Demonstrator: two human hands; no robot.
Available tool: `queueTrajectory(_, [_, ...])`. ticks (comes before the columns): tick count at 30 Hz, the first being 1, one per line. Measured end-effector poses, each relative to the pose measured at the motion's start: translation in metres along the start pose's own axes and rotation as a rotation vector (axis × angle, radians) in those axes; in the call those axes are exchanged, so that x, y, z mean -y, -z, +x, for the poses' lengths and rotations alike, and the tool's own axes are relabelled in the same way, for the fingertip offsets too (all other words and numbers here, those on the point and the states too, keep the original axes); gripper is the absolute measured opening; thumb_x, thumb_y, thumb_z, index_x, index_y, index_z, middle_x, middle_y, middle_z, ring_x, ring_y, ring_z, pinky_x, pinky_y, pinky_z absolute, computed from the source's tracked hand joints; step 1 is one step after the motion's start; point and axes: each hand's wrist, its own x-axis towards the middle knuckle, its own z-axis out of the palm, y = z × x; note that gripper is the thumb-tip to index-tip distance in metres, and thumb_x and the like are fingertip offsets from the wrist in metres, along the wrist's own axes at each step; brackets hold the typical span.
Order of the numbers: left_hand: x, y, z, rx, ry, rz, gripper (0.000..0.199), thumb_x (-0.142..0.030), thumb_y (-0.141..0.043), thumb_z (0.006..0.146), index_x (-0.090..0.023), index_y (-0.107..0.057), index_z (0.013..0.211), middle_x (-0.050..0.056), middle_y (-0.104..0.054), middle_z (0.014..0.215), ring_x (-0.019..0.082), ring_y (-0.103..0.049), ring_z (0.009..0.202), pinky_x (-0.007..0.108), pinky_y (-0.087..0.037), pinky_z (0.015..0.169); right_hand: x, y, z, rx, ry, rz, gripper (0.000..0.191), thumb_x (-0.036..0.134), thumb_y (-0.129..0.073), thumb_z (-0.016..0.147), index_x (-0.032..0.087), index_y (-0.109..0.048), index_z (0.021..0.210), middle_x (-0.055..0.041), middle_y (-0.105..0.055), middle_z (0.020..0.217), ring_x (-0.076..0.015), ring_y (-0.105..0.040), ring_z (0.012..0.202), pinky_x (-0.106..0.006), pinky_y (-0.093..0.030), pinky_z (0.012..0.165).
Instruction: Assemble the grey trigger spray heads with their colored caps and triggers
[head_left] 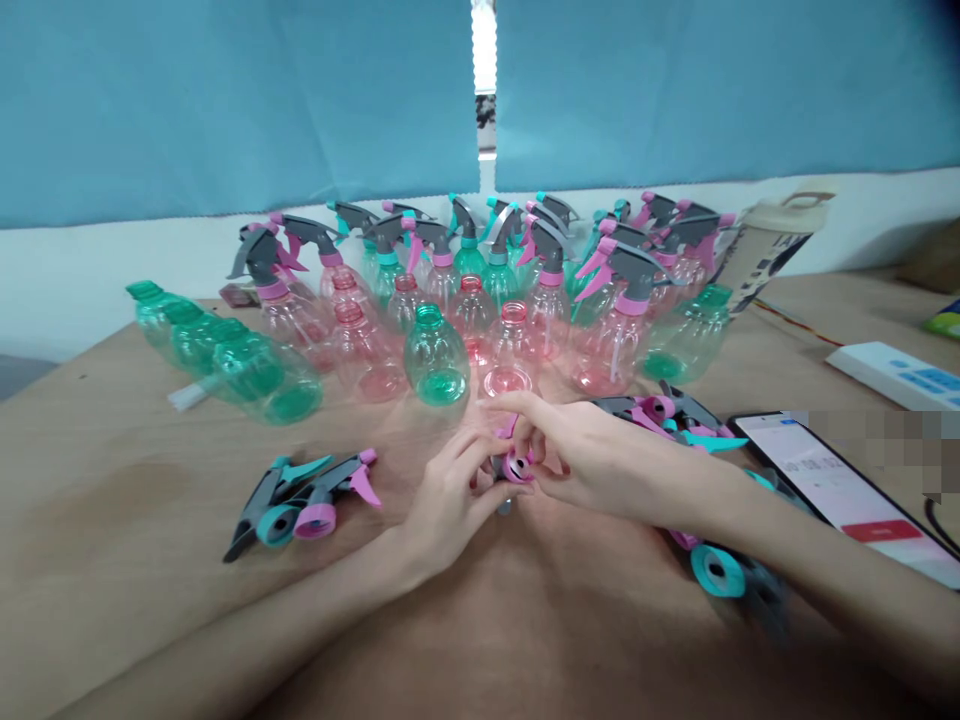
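Note:
In the middle of the table, my left hand (450, 495) is closed round a spray trigger head (517, 466) with a pink collar. The collar's opening faces up toward me; most of the grey body is hidden by fingers. My right hand (581, 450) reaches in from the right, its thumb and curled fingers closed at the pink collar, its index finger stretched out above. Whether a small part is also between those fingers I cannot make out. Just behind the hands stand an open pink bottle (513, 350) and an open green bottle (437, 358).
Several bottles with trigger heads (634, 275) fill the back. Green bottles (259, 375) lie at the left near white tubes (191, 393). Loose trigger heads lie left (315, 518) and right (718, 570). At the right are a phone (817, 470), a power strip (892, 372) and a tumbler (776, 245).

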Motion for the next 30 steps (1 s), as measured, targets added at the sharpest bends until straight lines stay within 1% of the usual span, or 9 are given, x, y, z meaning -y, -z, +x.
queueTrajectory(3, [-0.0002, 0.0005, -0.0003, 0.027, 0.012, 0.010, 0.023, -0.028, -0.064, 0.080, -0.020, -0.058, 0.101, 0.000, -0.053, 0.083, 0.010, -0.048, 0.060, 0.021, -0.043, 0.056, -0.0032, -0.0016, 0.0002, 0.007, -0.009, 0.019, 0.059, 0.008, -0.053, 0.078, 0.018, -0.033, 0.133, -0.0034, -0.063, 0.091, -0.0147, -0.058, 0.074, -0.025, -0.042, 0.063])
queueTrajectory(7, [0.0003, 0.0009, -0.0004, 0.059, 0.007, 0.015, 0.024, -0.024, -0.065, 0.080, -0.021, -0.058, 0.103, 0.000, -0.054, 0.083, 0.010, -0.049, 0.061, 0.021, -0.043, 0.056, -0.0045, 0.0016, -0.0004, 0.046, -0.021, 0.062, 0.056, 0.007, -0.049, 0.079, 0.018, -0.033, 0.132, -0.0025, -0.064, 0.090, -0.0142, -0.059, 0.074, -0.024, -0.043, 0.061])
queueTrajectory(12, [-0.0003, 0.0005, -0.0001, 0.051, 0.021, -0.003, 0.023, -0.026, -0.065, 0.080, -0.021, -0.060, 0.101, 0.000, -0.054, 0.083, 0.010, -0.049, 0.059, 0.021, -0.043, 0.055, -0.0012, 0.0058, 0.0001, 0.041, -0.038, 0.061, 0.048, 0.008, -0.047, 0.081, 0.018, -0.038, 0.126, -0.0021, -0.064, 0.088, -0.0139, -0.059, 0.073, -0.024, -0.045, 0.062])
queueTrajectory(17, [-0.0023, 0.0006, 0.0007, 0.058, 0.033, -0.018, 0.018, -0.019, -0.066, 0.079, -0.019, -0.060, 0.096, -0.001, -0.054, 0.083, 0.009, -0.047, 0.060, 0.021, -0.043, 0.057, 0.0009, 0.0013, 0.0009, 0.031, -0.066, 0.058, 0.047, 0.009, -0.050, 0.081, 0.019, -0.037, 0.126, -0.0004, -0.063, 0.082, -0.0141, -0.060, 0.070, -0.023, -0.043, 0.059])
queueTrajectory(19, [-0.0015, 0.0006, 0.0013, 0.051, 0.042, -0.026, 0.020, -0.020, -0.067, 0.078, -0.020, -0.060, 0.098, -0.001, -0.054, 0.082, 0.009, -0.048, 0.060, 0.021, -0.042, 0.056, 0.0018, -0.0002, 0.0008, 0.030, -0.076, 0.043, 0.044, 0.011, -0.051, 0.082, 0.018, -0.038, 0.124, -0.0005, -0.064, 0.083, -0.0144, -0.060, 0.071, -0.023, -0.042, 0.058])
queueTrajectory(24, [0.0017, -0.0002, 0.0024, 0.008, 0.054, -0.029, 0.023, -0.025, -0.066, 0.079, -0.020, -0.059, 0.100, -0.001, -0.054, 0.079, 0.011, -0.050, 0.062, 0.022, -0.043, 0.058, 0.0029, -0.0001, 0.0006, -0.022, -0.074, -0.084, 0.027, 0.016, -0.050, 0.084, 0.019, -0.046, 0.111, -0.0019, -0.064, 0.084, -0.0159, -0.060, 0.073, -0.023, -0.039, 0.055])
queueTrajectory(26, [0.0017, -0.0005, 0.0022, -0.006, 0.060, -0.031, 0.025, -0.027, -0.066, 0.078, -0.020, -0.059, 0.101, -0.001, -0.055, 0.080, 0.012, -0.051, 0.064, 0.023, -0.044, 0.059, 0.0027, 0.0013, 0.0000, -0.018, -0.096, -0.127, 0.028, 0.016, -0.050, 0.084, 0.019, -0.046, 0.112, -0.0028, -0.065, 0.085, -0.0169, -0.061, 0.073, -0.024, -0.039, 0.055])
queueTrajectory(30, [0.0007, -0.0006, 0.0012, 0.006, 0.041, -0.040, 0.028, -0.027, -0.067, 0.078, -0.021, -0.058, 0.104, 0.000, -0.055, 0.083, 0.010, -0.049, 0.062, 0.022, -0.044, 0.057, 0.0029, 0.0034, -0.0017, 0.015, -0.123, -0.114, 0.028, 0.016, -0.050, 0.083, 0.019, -0.046, 0.111, -0.0033, -0.066, 0.085, -0.0169, -0.061, 0.072, -0.024, -0.039, 0.055])
